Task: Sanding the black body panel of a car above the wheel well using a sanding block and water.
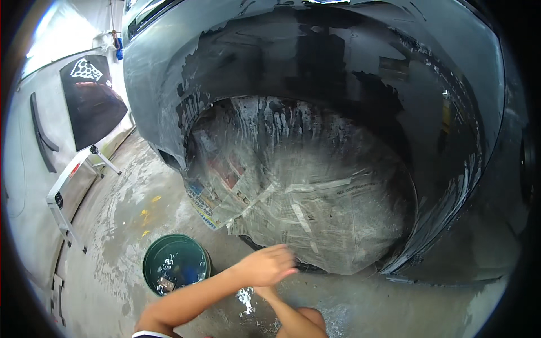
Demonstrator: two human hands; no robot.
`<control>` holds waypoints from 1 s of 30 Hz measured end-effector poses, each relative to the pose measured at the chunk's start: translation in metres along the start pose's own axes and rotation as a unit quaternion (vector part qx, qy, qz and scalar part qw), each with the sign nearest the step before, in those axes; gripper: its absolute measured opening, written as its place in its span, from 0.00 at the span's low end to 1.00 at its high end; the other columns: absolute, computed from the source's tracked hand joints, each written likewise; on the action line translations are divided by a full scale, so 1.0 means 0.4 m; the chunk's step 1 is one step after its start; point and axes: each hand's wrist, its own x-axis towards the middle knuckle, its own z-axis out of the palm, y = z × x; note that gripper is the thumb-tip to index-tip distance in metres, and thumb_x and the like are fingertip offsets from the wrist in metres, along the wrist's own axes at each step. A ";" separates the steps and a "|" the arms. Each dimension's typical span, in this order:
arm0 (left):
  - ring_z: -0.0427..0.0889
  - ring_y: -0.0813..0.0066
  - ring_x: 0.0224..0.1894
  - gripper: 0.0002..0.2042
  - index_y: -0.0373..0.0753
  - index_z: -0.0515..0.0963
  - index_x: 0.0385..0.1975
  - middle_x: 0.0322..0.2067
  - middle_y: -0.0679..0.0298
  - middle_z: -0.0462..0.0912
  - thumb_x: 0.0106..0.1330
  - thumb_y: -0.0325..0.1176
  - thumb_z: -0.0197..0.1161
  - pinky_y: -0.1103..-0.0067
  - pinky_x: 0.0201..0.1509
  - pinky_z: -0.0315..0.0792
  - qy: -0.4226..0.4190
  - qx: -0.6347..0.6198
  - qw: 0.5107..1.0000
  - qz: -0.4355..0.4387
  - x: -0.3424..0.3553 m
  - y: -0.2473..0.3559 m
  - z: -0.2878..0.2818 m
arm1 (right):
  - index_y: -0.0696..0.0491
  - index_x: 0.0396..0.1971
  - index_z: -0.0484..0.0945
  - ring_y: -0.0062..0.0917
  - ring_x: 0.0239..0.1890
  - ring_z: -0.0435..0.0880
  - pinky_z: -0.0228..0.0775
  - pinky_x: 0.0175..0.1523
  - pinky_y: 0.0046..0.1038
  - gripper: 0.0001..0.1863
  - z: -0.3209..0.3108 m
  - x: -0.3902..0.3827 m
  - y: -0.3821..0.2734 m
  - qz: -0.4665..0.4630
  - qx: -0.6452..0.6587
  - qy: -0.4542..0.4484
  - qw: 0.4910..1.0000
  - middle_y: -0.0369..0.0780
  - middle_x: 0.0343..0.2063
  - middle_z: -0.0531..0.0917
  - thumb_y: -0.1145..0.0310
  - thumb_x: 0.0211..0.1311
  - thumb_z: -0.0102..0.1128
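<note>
as hands (266,266) overlap, newspaper (321,214) edge borders open floor (121,219)

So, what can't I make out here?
All in the head view:
Most of the right hand: hidden by the left hand.
What lies behind the newspaper: covered by its sheets.
The rest of the car: cut off by the top edge.
The block in the green bucket: too small to identify.

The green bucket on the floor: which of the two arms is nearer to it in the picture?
Left. The left forearm passes across the lower edge of the bucket in this view; the right forearm is farther away, to its right.
</note>
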 end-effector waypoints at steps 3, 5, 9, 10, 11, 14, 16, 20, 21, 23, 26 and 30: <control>0.80 0.53 0.32 0.10 0.37 0.79 0.25 0.27 0.56 0.80 0.69 0.33 0.62 0.60 0.43 0.75 0.085 0.030 0.977 -0.191 -0.291 -0.006 -0.122 | 0.53 0.59 0.74 0.52 0.54 0.79 0.73 0.58 0.46 0.22 -0.052 0.006 -0.147 0.017 0.022 0.017 0.999 0.52 0.51 0.79 0.56 0.73 0.56; 0.78 0.52 0.27 0.14 0.37 0.77 0.17 0.21 0.55 0.78 0.68 0.31 0.62 0.59 0.36 0.73 0.081 0.053 0.938 -0.332 -0.438 0.000 -0.190 | 0.52 0.58 0.76 0.50 0.53 0.80 0.74 0.57 0.45 0.21 -0.040 -0.007 -0.263 -0.057 0.011 0.038 0.998 0.50 0.52 0.79 0.58 0.72 0.58; 0.75 0.53 0.22 0.18 0.36 0.76 0.13 0.16 0.56 0.77 0.69 0.28 0.59 0.61 0.31 0.68 0.250 0.088 0.882 -0.390 -0.576 -0.099 -0.229 | 0.52 0.50 0.81 0.40 0.48 0.82 0.77 0.49 0.38 0.17 0.114 0.010 -0.466 -0.312 -0.084 -0.019 0.946 0.47 0.46 0.80 0.59 0.67 0.62; 0.76 0.54 0.24 0.18 0.37 0.78 0.16 0.18 0.56 0.78 0.72 0.28 0.56 0.61 0.33 0.68 0.268 0.095 0.862 -0.419 -0.604 -0.128 -0.232 | 0.52 0.47 0.82 0.39 0.47 0.82 0.78 0.47 0.37 0.15 0.192 0.012 -0.493 -0.313 -0.125 -0.078 0.938 0.46 0.45 0.80 0.59 0.67 0.62; 0.77 0.54 0.26 0.18 0.36 0.79 0.17 0.19 0.56 0.78 0.73 0.28 0.53 0.62 0.35 0.68 0.256 0.108 0.863 -0.423 -0.621 -0.146 -0.240 | 0.53 0.46 0.82 0.39 0.46 0.82 0.78 0.47 0.37 0.16 0.266 0.024 -0.504 -0.296 -0.173 -0.150 0.927 0.46 0.44 0.80 0.59 0.66 0.62; 0.78 0.53 0.30 0.21 0.35 0.78 0.18 0.21 0.56 0.80 0.76 0.30 0.49 0.62 0.40 0.69 0.236 0.132 0.852 -0.449 -0.683 -0.196 -0.229 | 0.54 0.47 0.81 0.41 0.49 0.82 0.78 0.48 0.39 0.15 0.490 0.079 -0.438 -0.239 -0.254 -0.284 0.893 0.46 0.47 0.80 0.61 0.66 0.59; 0.80 0.50 0.33 0.22 0.33 0.80 0.22 0.26 0.53 0.83 0.79 0.34 0.46 0.60 0.43 0.72 0.197 0.107 0.853 -0.471 -0.707 -0.213 -0.237 | 0.54 0.52 0.78 0.41 0.51 0.81 0.77 0.50 0.41 0.16 0.570 0.090 -0.383 -0.183 -0.340 -0.262 0.884 0.46 0.48 0.80 0.64 0.67 0.55; 0.79 0.49 0.39 0.17 0.31 0.80 0.29 0.34 0.52 0.83 0.77 0.34 0.50 0.57 0.48 0.70 0.193 0.091 0.834 -0.508 -0.825 -0.268 -0.211 | 0.51 0.56 0.76 0.41 0.56 0.79 0.75 0.54 0.42 0.18 0.564 0.103 -0.396 -0.248 -0.364 -0.380 0.813 0.46 0.52 0.79 0.65 0.68 0.54; 0.79 0.48 0.41 0.17 0.31 0.81 0.30 0.36 0.51 0.83 0.77 0.34 0.50 0.57 0.51 0.70 0.195 0.144 0.822 -0.515 -0.853 -0.276 -0.213 | 0.50 0.55 0.78 0.41 0.56 0.79 0.74 0.55 0.42 0.18 0.525 0.116 -0.426 -0.263 -0.325 -0.402 0.815 0.46 0.51 0.79 0.62 0.68 0.57; 0.78 0.46 0.46 0.17 0.30 0.83 0.33 0.42 0.50 0.83 0.77 0.34 0.50 0.55 0.60 0.67 0.196 0.174 0.793 -0.549 -0.883 -0.288 -0.223 | 0.53 0.57 0.75 0.44 0.52 0.80 0.73 0.56 0.45 0.20 0.436 0.155 -0.481 -0.231 -0.241 -0.412 0.848 0.49 0.49 0.79 0.60 0.70 0.57; 0.80 0.47 0.50 0.19 0.32 0.83 0.38 0.43 0.49 0.84 0.78 0.39 0.47 0.52 0.70 0.61 0.195 0.195 0.727 -0.628 -0.945 -0.327 -0.206 | 0.55 0.59 0.74 0.48 0.50 0.79 0.72 0.56 0.46 0.21 0.248 0.296 -0.625 -0.249 -0.141 -0.365 0.886 0.52 0.45 0.79 0.60 0.73 0.53; 0.82 0.48 0.50 0.21 0.34 0.83 0.40 0.43 0.49 0.85 0.79 0.42 0.45 0.49 0.73 0.57 0.105 0.223 0.667 -0.703 -0.957 -0.346 -0.173 | 0.60 0.54 0.76 0.48 0.54 0.78 0.70 0.59 0.48 0.20 -0.128 0.555 -1.007 -0.288 -0.275 -0.194 0.896 0.53 0.48 0.81 0.60 0.74 0.50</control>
